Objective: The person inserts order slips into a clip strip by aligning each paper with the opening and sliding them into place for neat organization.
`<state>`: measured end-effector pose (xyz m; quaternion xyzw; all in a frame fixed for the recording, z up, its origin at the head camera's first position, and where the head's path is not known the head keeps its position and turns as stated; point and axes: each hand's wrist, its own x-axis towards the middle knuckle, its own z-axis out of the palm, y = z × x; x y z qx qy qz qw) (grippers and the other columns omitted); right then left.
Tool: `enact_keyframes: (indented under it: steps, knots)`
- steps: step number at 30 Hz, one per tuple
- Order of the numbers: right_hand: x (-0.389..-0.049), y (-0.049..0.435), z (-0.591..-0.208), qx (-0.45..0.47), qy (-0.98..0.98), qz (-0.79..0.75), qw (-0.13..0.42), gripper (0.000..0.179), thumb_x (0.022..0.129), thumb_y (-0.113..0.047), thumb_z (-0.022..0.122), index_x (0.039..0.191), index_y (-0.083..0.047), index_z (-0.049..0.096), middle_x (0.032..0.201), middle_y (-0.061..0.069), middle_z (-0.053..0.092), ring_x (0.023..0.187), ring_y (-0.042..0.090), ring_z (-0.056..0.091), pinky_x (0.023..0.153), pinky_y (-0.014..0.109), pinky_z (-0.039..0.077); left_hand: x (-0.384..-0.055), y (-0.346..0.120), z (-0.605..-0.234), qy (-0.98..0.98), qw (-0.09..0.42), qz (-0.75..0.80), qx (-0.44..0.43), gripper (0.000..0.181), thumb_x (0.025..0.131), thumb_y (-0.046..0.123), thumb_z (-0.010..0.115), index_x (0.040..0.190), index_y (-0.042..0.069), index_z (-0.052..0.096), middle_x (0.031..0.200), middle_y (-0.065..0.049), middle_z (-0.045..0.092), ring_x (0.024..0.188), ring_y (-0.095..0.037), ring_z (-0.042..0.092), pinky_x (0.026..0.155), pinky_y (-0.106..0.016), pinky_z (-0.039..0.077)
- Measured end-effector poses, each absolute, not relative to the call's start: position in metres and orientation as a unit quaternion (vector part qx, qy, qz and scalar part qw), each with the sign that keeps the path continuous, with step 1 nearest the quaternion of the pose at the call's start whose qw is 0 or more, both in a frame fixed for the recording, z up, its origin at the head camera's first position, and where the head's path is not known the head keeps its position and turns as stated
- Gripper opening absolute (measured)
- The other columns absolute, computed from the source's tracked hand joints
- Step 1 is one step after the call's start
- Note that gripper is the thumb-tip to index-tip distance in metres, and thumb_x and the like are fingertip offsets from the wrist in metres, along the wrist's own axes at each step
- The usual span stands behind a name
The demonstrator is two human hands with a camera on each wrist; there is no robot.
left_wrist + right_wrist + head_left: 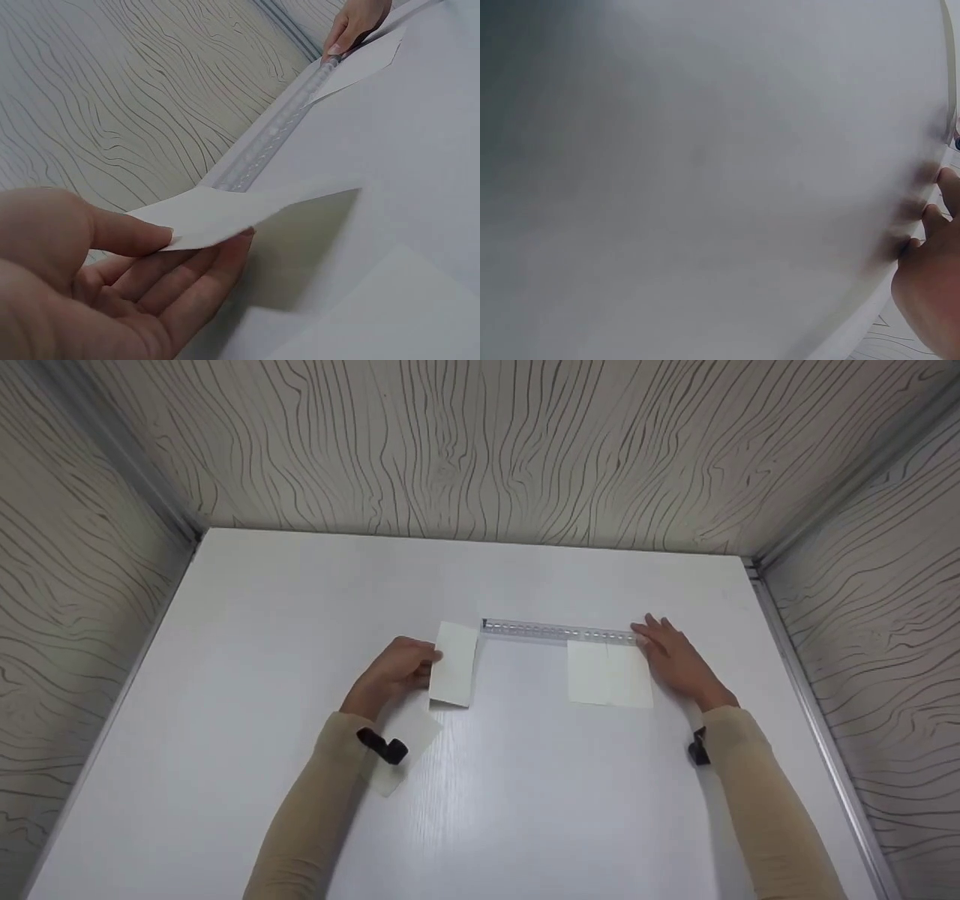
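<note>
My left hand (397,666) pinches the left edge of a white piece of paper (454,664) between thumb and fingers. In the left wrist view this paper (225,214) is tilted and bent, with its near part raised off the table. A clear plastic ruler (559,631) with a row of round marks lies crosswise, its left end close to the raised paper. Fingers of my right hand (679,660) are spread and rest at the ruler's right end. Beneath that end lies a second white paper (610,673) with a crease down its middle.
A third piece of white paper (409,735) lies partly under my left forearm. The white table (525,810) meets wood-patterned walls (450,450) at the back and sides. Metal rails (825,720) run along its side edges.
</note>
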<state>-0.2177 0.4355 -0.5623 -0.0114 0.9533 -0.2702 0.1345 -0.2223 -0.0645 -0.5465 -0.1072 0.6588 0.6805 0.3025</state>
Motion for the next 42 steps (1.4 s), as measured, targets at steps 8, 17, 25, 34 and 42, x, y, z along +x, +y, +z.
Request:
enact_keyframes:
  steps: [8,17,25,34,42]
  knots:
    - [-0.217,0.434,-0.564,-0.004,0.955,-0.263,0.134,0.060,0.112,-0.054,0.031,0.164,-0.025,0.036,0.178,0.007,0.012,0.166,0.038,-0.001,0.133,0.064,-0.001,-0.223,-0.051,-0.549,0.617,0.300,0.715,-0.135,0.009,0.097,-0.002,0.060,0.096,-0.005,0.068,0.077,-0.004,0.064,0.071,-0.012,0.058,0.070,-0.025,0.058]
    - [-0.217,0.433,-0.563,0.000,0.956,-0.262,0.131,0.061,0.112,-0.055,0.031,0.164,-0.025,0.036,0.178,0.007,0.013,0.166,0.038,-0.001,0.133,0.062,-0.002,-0.226,-0.043,-0.553,0.589,0.298,0.736,-0.151,0.025,0.098,-0.003,0.059,0.120,-0.014,0.064,0.078,-0.005,0.065,0.070,-0.012,0.061,0.069,-0.025,0.060]
    - [-0.218,0.433,-0.565,0.001,0.955,-0.267,0.132,0.063,0.110,-0.059,0.031,0.164,-0.027,0.036,0.179,0.006,0.013,0.167,0.037,-0.001,0.133,0.063,-0.002,-0.232,-0.038,-0.556,0.573,0.308,0.742,-0.158,0.032,0.102,-0.002,0.054,0.130,-0.017,0.058,0.088,-0.012,0.075,0.084,-0.019,0.077,0.077,-0.032,0.066]
    - [-0.218,0.434,-0.565,0.003,0.956,-0.262,0.133,0.062,0.111,-0.058,0.029,0.164,-0.028,0.036,0.179,0.004,0.012,0.167,0.035,-0.001,0.133,0.062,-0.001,-0.240,-0.030,-0.552,0.568,0.322,0.739,-0.165,0.025,0.106,0.003,0.050,0.124,-0.011,0.060,0.084,-0.011,0.073,0.079,-0.019,0.076,0.073,-0.032,0.065]
    - [-0.216,0.434,-0.562,-0.005,0.954,-0.267,0.133,0.062,0.111,-0.058,0.030,0.165,-0.028,0.035,0.179,0.004,0.010,0.166,0.037,-0.003,0.132,0.064,-0.003,-0.243,-0.026,-0.552,0.567,0.332,0.737,-0.157,0.029,0.105,0.002,0.051,0.128,-0.013,0.059,0.086,-0.012,0.076,0.083,-0.021,0.078,0.078,-0.034,0.066]
